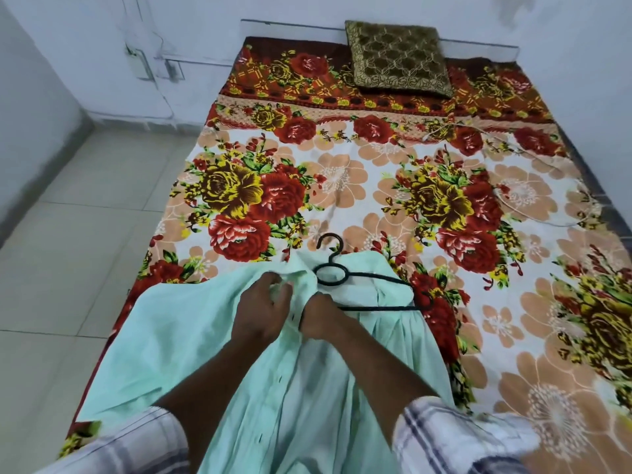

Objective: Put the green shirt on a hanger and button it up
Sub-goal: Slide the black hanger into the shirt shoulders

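Observation:
The pale green shirt [191,340] lies front up on the flowered bedsheet [376,172], its collar pointing away from me. A black wire hanger [362,278] rests on the collar end; its hook lies on the sheet and its right shoulder is bare of cloth, while its left side is hidden under fabric. My left hand [263,309] grips bunched cloth near the collar. My right hand [319,318] pinches the front placket just beside it. The two hands almost touch. Small buttons show down the placket toward me.
A brown and gold cushion [398,58] sits at the head of the bed against the white wall. A thin white cable [533,200] loops across the right side of the sheet. Grey floor tiles [68,234] run along the bed's left edge.

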